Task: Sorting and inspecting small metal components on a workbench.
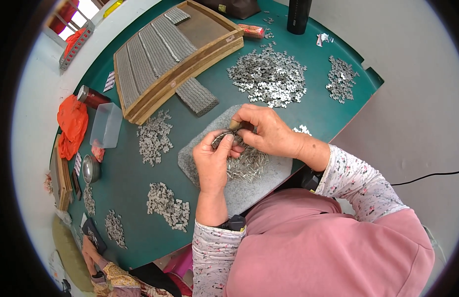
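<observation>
Both of my hands are raised over the grey mat, close together, working on 1 small dark strip.

Strip: narrow, metallic, near-black to dark grey, with a slight curve. Its surface looks segmented, with small ridges along its length and a dull shine on the edge. Much of it is covered by my fingers, so I cannot tell its full length or count its segments. Position: above the upper part of the mat, spanning the gap between my 2 hands.

Left hand: grasping the strip, thumb pressed on the near side, fingers curled around behind it.

Right hand: thumb and bent forefinger close in on the strip's right end, fingertips touching or nearly so. I cannot tell whether they also pinch a smaller part.

Below my hands, on the mat: 1 loose heap of thin, straight, silvery pins, lying in all directions.

Beyond the mat, on the green table: 1 large pile of small, notched, silvery metal pieces. Left of it lies 1 grey ribbed slab, just beside the wooden tray. Inside the tray: rows of grey ribbed strips, packed side by side, similar in texture to the slab.
</observation>
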`<state>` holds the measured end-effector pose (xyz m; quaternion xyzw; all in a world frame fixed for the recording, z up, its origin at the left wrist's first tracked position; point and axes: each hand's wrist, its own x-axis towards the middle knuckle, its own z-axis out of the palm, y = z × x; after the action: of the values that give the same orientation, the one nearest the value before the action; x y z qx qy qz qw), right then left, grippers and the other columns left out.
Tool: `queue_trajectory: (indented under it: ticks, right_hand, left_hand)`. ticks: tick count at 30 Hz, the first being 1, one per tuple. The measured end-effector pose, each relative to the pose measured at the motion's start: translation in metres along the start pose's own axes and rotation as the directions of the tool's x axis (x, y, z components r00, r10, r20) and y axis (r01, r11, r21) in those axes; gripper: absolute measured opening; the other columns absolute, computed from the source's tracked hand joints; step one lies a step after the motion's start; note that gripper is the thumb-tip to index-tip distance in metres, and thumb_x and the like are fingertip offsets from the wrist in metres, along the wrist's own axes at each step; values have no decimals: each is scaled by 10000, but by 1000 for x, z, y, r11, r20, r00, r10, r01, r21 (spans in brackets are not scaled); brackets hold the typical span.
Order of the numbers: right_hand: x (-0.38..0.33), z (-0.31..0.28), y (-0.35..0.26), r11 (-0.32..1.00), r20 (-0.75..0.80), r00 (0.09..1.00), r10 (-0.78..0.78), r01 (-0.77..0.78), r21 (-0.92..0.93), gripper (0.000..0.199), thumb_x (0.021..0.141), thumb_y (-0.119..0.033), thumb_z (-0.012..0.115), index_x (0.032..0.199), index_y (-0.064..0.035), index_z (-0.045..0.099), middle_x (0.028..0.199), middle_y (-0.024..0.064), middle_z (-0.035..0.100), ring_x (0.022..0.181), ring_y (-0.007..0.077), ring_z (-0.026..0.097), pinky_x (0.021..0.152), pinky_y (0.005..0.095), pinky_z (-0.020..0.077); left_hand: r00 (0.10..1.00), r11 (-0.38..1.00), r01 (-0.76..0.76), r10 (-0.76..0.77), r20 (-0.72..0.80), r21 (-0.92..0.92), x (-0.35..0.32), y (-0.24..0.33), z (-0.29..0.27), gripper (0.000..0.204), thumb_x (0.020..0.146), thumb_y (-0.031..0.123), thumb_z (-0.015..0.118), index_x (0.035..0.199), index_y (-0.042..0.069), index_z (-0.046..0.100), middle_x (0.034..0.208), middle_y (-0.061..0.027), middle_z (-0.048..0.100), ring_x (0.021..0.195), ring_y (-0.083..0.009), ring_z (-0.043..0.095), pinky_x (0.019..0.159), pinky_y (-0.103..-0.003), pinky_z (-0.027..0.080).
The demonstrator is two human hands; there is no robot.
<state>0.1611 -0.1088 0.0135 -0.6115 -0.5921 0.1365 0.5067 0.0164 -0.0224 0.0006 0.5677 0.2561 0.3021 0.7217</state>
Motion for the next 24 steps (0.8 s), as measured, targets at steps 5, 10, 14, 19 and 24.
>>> queue_trajectory:
  ticks: [5, 10, 14, 19, 24]
  right_hand:
    - [3, 5, -7, 970, 31, 988, 154, -157, 185, 134, 775, 26, 598, 906, 14, 574, 834, 72, 571, 708, 128, 586, 617, 269, 490]
    - [2, 5, -1, 950, 64, 979, 192, -202, 240, 161, 783, 36, 619, 941, 21, 596, 837, 60, 589, 721, 110, 586, 629, 258, 489]
    - [8, -12, 13, 974, 98, 985, 141, -156, 164, 153, 782, 39, 631, 933, 12, 634, 833, 60, 611, 727, 136, 599, 659, 262, 491]
    - [9, -52, 11, 934, 381, 924, -14, 148, -325, 158, 740, -37, 666, 896, -64, 657, 859, 88, 598, 802, 291, 620, 674, 384, 502]
    - [0, -51, 12, 907, 436, 900, -3, 186, -377, 154, 738, -83, 676, 891, -71, 663, 819, 80, 578, 812, 281, 616, 702, 388, 505]
  left_hand:
    - [1000, 1000, -9, 9, 10, -18, 0, 0, -2, 111, 886, 16, 589, 962, -57, 624, 747, -89, 658, 613, -122, 636, 541, -206, 503]
    - [999, 997, -48, 48, 7, 68, 1, 0, -2, 112, 883, 21, 595, 960, -57, 619, 736, -78, 652, 606, -114, 629, 528, -205, 490]
    - [999, 1000, 17, -17, -32, -1, 4, -2, -10, 107, 889, 56, 586, 940, -34, 607, 708, -87, 636, 581, -156, 627, 510, -233, 482]
    - [989, 979, 57, -82, -120, -195, 5, 5, -16, 111, 893, 64, 576, 955, -28, 574, 733, -126, 639, 602, -220, 659, 507, -254, 517]
    - [991, 978, 94, -110, -76, -188, 5, 4, -11, 108, 897, 61, 573, 953, -32, 574, 755, -139, 648, 621, -231, 668, 528, -259, 539]
